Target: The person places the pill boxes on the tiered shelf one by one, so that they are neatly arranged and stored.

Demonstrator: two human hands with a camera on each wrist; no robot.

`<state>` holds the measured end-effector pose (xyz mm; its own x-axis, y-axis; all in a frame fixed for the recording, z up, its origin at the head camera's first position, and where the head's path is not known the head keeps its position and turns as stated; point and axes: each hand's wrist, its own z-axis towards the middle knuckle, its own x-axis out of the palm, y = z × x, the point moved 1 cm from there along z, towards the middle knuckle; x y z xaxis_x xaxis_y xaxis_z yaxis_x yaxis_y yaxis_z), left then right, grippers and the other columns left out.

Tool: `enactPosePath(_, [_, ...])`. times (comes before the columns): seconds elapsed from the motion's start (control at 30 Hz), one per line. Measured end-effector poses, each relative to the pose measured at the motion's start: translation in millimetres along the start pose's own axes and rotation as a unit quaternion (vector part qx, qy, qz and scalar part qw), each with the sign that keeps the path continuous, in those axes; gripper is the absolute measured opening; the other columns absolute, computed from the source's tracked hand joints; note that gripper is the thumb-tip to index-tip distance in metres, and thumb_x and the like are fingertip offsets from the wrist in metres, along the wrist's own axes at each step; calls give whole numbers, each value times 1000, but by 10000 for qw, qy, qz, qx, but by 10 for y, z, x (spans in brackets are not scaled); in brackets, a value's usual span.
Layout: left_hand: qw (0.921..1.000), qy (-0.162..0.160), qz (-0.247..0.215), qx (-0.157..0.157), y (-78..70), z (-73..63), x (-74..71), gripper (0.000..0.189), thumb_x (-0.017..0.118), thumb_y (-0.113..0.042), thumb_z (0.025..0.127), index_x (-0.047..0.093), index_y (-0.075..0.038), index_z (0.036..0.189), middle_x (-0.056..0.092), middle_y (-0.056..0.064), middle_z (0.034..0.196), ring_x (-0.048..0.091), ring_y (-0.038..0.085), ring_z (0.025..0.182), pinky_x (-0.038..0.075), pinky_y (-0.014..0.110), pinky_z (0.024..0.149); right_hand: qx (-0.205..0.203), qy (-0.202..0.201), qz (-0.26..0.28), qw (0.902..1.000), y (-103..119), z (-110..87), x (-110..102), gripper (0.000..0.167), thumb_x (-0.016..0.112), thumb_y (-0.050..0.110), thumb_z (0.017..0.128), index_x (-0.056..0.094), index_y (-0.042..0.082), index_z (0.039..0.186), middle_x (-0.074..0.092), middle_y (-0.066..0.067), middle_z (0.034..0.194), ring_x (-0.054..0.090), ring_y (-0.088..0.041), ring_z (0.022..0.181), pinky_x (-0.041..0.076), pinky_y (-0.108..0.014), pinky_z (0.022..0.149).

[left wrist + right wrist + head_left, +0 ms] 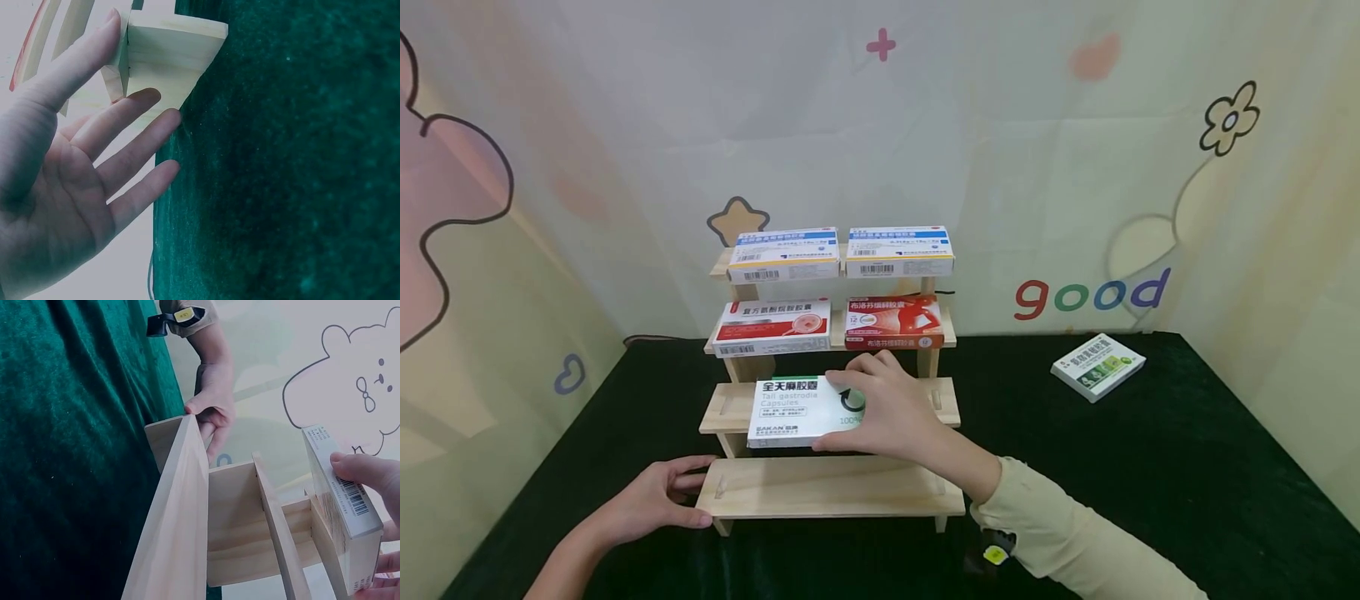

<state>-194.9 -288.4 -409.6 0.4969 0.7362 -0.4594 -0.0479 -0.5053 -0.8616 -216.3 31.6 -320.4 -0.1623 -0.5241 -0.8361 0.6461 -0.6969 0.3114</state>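
Note:
My right hand (891, 408) grips a white medicine box (790, 412) at its right end, thumb at the near edge and fingers at the far edge. The box is over the left part of the second step from the bottom of a wooden stepped rack (842, 487). In the right wrist view, the thumb presses the barcode side of the medicine box (344, 494). At the left end of the rack's lowest step is my left hand (658, 500). Seen from the left wrist, the fingers of that left hand (81, 162) are loosely spread, with the thumb alongside the wood.
Two blue-and-white boxes (786, 254) lie on the top step. Below them are a red-and-white box (772, 327) and a red box (895, 322). A white-and-green box (1097, 367) lies on the dark green cloth (1075, 467) at right. A printed curtain (985, 167) hangs behind.

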Motion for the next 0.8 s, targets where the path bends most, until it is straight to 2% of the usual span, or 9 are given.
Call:
enactPosePath(0.63, [10000, 12, 62, 54, -10, -1, -5, 84, 74, -25, 75, 28, 18, 131, 46, 33, 124, 49, 41, 112, 46, 47, 84, 82, 100, -130, 9998, 112, 186, 182, 72, 73, 61, 60, 63, 19, 117, 57, 0, 106, 40, -13, 88, 37, -19, 64])
enactPosePath(0.8, [9999, 49, 1, 90, -9, 0, 1, 83, 73, -23, 76, 27, 18, 131, 45, 34, 124, 49, 41, 112, 48, 45, 83, 151, 163, -147, 9996, 146, 242, 239, 73, 72, 62, 60, 62, 20, 118, 57, 0, 107, 40, -13, 89, 37, -19, 65])
